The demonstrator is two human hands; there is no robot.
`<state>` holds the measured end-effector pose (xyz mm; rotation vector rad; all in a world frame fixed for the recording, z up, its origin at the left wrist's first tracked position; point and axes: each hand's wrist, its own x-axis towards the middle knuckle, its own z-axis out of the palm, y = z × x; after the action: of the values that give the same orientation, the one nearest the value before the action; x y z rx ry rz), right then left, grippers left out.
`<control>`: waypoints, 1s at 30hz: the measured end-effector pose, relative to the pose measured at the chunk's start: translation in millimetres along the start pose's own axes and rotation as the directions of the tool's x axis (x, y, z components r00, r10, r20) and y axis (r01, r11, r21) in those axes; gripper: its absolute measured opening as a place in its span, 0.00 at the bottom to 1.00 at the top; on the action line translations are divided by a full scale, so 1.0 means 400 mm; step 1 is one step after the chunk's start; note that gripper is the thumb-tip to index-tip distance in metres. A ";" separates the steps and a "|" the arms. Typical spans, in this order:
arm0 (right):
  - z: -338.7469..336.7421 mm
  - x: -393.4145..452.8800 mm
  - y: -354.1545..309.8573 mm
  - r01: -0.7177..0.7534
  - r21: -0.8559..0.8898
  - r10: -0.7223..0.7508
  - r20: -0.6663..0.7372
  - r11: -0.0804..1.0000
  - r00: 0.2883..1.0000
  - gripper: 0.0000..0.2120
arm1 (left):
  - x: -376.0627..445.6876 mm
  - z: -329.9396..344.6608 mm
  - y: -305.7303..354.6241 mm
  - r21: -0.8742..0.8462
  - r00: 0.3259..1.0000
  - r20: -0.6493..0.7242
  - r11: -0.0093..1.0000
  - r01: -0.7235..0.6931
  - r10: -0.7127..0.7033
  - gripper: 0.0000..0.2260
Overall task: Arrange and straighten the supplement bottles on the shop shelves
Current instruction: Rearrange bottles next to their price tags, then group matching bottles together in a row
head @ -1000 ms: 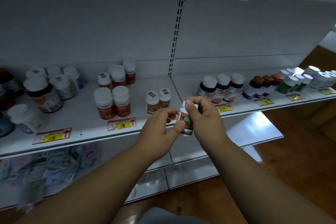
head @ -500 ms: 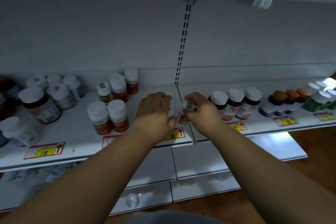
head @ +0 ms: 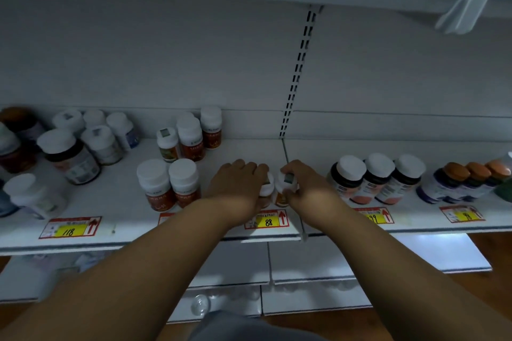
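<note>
The 2 small white-capped bottles are the thing here: one under the left hand [head: 240, 188], cap edge showing at [head: 267, 185], and one in the right hand [head: 306, 188], cap at [head: 286, 181]. Both sit on the shelf [head: 221, 230] near its front edge, right above the yellow 88 price tag [head: 267, 220], side by side and touching or close to it.

My guess is they're light, stiff plastic with smooth labels, so a bit slippery and easy to tip over. Best hold looks like low round the body, or fingers round the cap for a small twist.

The left hand is draped over its bottle with fingers curled down round it. The right hand has fingers wrapped round its bottle's side, thumb side near the cap. Neither is spread wide.

Further out: 2 bigger orange-label bottles [head: 169, 185] just left, 3 dark white-capped bottles [head: 376, 180] right, and brown-capped bottles [head: 471, 183] further right.
</note>
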<state>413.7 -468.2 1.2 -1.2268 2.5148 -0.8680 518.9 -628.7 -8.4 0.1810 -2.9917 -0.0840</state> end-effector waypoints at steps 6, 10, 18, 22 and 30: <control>-0.005 0.001 -0.029 0.070 0.095 -0.059 -0.123 0.993 0.991 0.16 | -0.038 -0.055 0.035 -0.006 0.992 -0.088 0.996 0.090 -0.090 0.31; -0.019 0.063 -0.133 0.181 0.145 -0.151 -0.199 0.973 0.968 0.09 | -0.104 -0.133 0.022 -0.087 0.945 -0.270 0.982 0.169 -0.186 0.23; 0.067 0.282 -0.362 0.331 -0.044 -0.333 -0.044 0.943 0.942 0.16 | -0.226 -0.236 -0.161 -0.234 0.830 -0.416 0.926 0.296 -0.371 0.16; 0.145 0.381 -0.389 0.201 -0.249 -0.175 0.125 0.947 0.977 0.20 | -0.247 -0.261 -0.269 -0.271 0.863 -0.335 0.916 0.297 -0.378 0.18; 0.167 0.385 -0.411 0.011 -0.127 -0.020 -0.070 0.992 0.997 0.16 | -0.241 -0.203 -0.353 -0.223 0.982 -0.129 0.969 0.104 -0.135 0.27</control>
<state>451.6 -693.8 54.5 -1.2764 2.6566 -0.7799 641.7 -760.5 49.3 0.3283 -2.8006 -0.3905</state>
